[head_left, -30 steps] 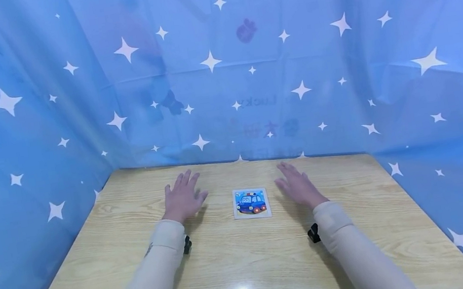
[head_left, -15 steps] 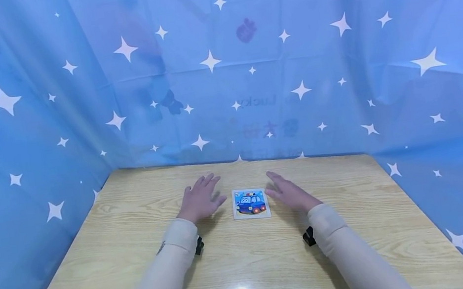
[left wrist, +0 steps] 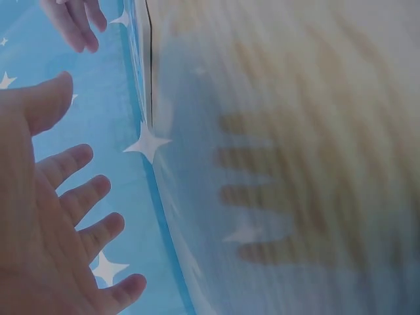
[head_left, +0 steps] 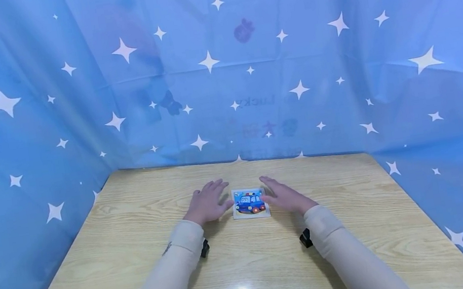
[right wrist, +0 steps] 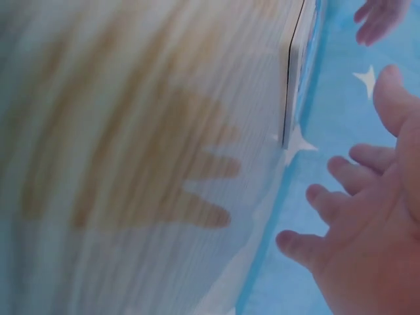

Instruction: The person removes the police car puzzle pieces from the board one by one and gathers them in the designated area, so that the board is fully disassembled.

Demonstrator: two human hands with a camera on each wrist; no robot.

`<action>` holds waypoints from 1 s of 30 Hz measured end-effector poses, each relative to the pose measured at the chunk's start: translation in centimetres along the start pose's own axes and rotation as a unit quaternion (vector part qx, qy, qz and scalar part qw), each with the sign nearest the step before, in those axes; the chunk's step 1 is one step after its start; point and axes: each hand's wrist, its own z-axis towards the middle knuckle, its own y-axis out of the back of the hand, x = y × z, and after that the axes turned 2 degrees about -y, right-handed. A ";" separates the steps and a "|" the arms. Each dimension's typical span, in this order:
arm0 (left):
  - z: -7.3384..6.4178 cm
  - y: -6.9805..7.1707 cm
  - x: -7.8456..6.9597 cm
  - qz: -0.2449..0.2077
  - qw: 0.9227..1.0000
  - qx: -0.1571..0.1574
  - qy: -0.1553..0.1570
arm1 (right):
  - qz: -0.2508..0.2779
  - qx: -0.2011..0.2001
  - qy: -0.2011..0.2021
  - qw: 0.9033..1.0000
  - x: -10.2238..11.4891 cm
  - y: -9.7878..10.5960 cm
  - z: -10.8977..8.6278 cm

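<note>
A small square picture board (head_left: 250, 203) with a pale rim and a blue cartoon police car lies flat on the wooden table. To its left my left hand (head_left: 208, 203) hovers with spread fingers, the thumb close to the board's left edge. My right hand (head_left: 284, 196) is at the other side; its thumb overlaps the board's right edge in the head view. Both hands hold nothing. Seen edge-on, the thin board (left wrist: 147, 59) appears beyond the left hand (left wrist: 46, 197) in the left wrist view. The right wrist view shows the right hand (right wrist: 374, 210) with fingers apart.
The pale wooden table (head_left: 144, 282) has a glossy top that reflects the hands and a bright light spot. A blue curtain (head_left: 214, 92) with white stars surrounds its back and sides. Small black devices sit under both wrists.
Both hands have moved inward toward the board from either side, and slightly nearer to me. The board lies where it was.
</note>
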 end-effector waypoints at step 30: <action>0.4 -0.6 -0.7 -0.067 0.994 0.084 -0.007 | -0.052 0.075 -0.023 0.996 -0.4 -0.6 -0.2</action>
